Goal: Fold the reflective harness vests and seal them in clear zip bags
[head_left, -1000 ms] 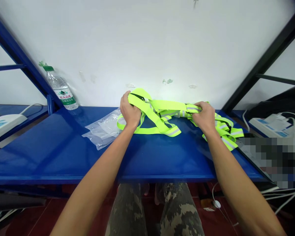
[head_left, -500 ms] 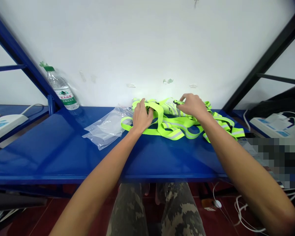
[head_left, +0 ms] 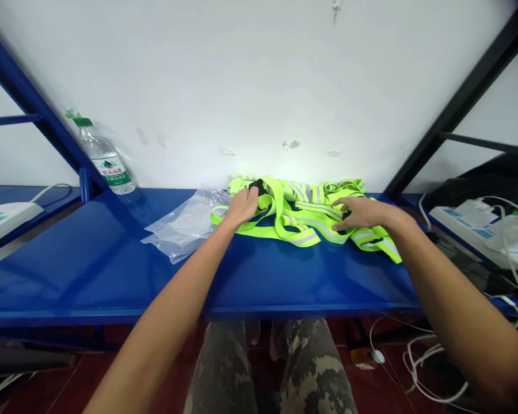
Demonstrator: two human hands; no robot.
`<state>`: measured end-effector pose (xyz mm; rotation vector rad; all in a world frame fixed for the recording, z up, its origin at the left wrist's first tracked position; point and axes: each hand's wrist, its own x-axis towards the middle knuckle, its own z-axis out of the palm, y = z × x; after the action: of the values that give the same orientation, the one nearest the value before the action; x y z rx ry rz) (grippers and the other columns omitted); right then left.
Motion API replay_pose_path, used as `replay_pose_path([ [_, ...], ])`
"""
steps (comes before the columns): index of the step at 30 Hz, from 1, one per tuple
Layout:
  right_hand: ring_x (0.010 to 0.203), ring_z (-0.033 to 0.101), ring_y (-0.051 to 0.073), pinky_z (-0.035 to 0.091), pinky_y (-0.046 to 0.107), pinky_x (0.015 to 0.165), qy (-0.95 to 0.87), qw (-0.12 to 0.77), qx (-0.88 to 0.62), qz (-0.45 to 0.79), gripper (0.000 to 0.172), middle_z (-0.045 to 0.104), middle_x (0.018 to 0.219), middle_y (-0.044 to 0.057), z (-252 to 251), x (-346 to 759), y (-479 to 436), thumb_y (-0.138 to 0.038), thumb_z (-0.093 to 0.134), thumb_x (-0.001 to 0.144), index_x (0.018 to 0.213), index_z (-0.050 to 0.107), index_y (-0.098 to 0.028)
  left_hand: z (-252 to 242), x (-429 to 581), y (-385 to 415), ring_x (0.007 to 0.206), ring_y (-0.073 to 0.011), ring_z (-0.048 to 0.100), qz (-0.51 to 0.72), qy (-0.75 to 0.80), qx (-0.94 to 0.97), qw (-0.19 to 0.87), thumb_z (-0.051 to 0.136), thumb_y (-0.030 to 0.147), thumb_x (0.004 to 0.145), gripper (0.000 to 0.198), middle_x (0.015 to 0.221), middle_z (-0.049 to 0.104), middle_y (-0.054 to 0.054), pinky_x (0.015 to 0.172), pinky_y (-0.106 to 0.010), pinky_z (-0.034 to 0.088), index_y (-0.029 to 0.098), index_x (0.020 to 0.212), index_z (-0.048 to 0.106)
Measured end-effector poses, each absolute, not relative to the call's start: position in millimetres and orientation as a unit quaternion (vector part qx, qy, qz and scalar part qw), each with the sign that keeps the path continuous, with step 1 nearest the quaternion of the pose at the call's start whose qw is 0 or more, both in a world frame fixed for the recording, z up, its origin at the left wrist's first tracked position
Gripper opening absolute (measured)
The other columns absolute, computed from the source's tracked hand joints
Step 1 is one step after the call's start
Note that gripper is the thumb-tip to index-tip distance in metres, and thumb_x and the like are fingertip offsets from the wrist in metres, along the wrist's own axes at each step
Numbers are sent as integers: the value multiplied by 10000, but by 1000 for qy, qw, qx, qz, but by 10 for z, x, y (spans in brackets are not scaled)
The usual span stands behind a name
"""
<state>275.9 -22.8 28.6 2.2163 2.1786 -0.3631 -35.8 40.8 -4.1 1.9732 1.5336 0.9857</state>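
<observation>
A bright yellow-green reflective strap vest (head_left: 304, 213) lies bunched at the back of the blue shelf (head_left: 112, 270), against the white wall. My left hand (head_left: 242, 206) rests on its left end with fingers curled around a strap near a black buckle. My right hand (head_left: 358, 213) lies on the right part of the vest, fingers stretched and pressing the straps down. Clear plastic bags (head_left: 183, 225) sit just left of the vest, touching it.
A water bottle (head_left: 103, 161) stands at the back left beside a blue upright. A white power strip (head_left: 8, 215) sits far left. Another power strip (head_left: 479, 227) with white cables lies at the right. A black diagonal frame bar (head_left: 457, 106) rises at right.
The vest has been laid down and gathered into a heap. My right hand moved from the top of the pile down and right and flattened; my left hand stayed at the left end.
</observation>
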Motion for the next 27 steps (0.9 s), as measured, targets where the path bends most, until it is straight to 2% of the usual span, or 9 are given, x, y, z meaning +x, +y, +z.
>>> replay_pose_path([
  [4, 1212, 599, 368, 497, 459, 997, 710, 62, 679, -177, 993, 580, 1400, 134, 219, 2845, -284, -416, 800, 573, 1480, 455, -204, -38, -342, 478, 852, -232, 630, 372, 443, 630, 519, 400, 385, 859, 304, 935, 695, -82, 770, -339, 494, 174, 935, 606],
  [6, 1321, 505, 393, 455, 475, 1056, 724, 74, 665, -168, 1044, 467, 1509, 134, 257, 2866, -312, -383, 824, 526, 1487, 455, -212, -35, -348, 499, 944, -231, 636, 372, 410, 610, 567, 441, 389, 847, 304, 982, 694, -65, 835, -330, 493, 184, 988, 616],
  [9, 1400, 410, 394, 400, 476, 1118, 735, 79, 648, -181, 1084, 353, 1585, 99, 344, 2937, -346, -379, 835, 516, 1510, 423, -251, -21, -379, 511, 1080, -248, 602, 398, 426, 663, 470, 436, 432, 890, 313, 1050, 688, -65, 949, -342, 453, 194, 950, 630],
  [11, 1407, 404, 381, 376, 487, 1137, 733, 58, 650, -191, 985, 380, 1573, 84, 368, 3017, -340, -497, 788, 603, 1497, 444, -270, -5, -402, 505, 1076, -262, 597, 417, 447, 711, 348, 384, 440, 939, 357, 1049, 680, -93, 975, -368, 436, 179, 924, 628],
  [14, 1301, 528, 366, 424, 476, 1090, 711, -11, 679, -183, 761, 551, 1427, 146, 301, 3133, -267, -614, 648, 741, 1374, 583, -196, 26, -414, 476, 1077, -275, 588, 456, 440, 760, 144, 332, 424, 987, 410, 1078, 654, -147, 1000, -405, 419, 140, 1079, 612],
  [16, 1089, 653, 362, 507, 461, 960, 694, -51, 698, -171, 591, 693, 1184, 172, 208, 3174, -196, -526, 710, 702, 1171, 701, -168, 47, -408, 455, 1112, -270, 577, 481, 419, 767, 62, 309, 432, 1004, 469, 1126, 644, -163, 1026, -412, 401, 126, 1272, 542],
  [20, 688, 650, 257, 520, 381, 666, 708, -135, 678, -142, 267, 709, 768, 88, 99, 3149, -87, -256, 784, 575, 834, 749, -199, 89, -389, 448, 1135, -278, 571, 511, 391, 765, 41, 275, 523, 1009, 606, 1193, 633, -171, 1034, -430, 391, 153, 1482, 358],
  [24, 707, 623, 213, 501, 340, 664, 689, -234, 680, -90, 269, 702, 787, 69, 253, 3007, -40, -252, 740, 645, 905, 735, -189, 162, -367, 480, 1146, -304, 560, 508, 374, 775, 50, 328, 567, 987, 636, 1239, 580, -185, 1038, -467, 394, 196, 1503, 312],
  [27, 682, 615, 202, 499, 330, 609, 636, -391, 661, -77, 222, 671, 740, 55, 484, 2793, -6, -351, 724, 711, 835, 715, -168, 278, -280, 489, 1167, -302, 552, 508, 354, 783, 55, 412, 554, 969, 594, 1220, 584, -160, 1056, -469, 393, 231, 1466, 362],
])
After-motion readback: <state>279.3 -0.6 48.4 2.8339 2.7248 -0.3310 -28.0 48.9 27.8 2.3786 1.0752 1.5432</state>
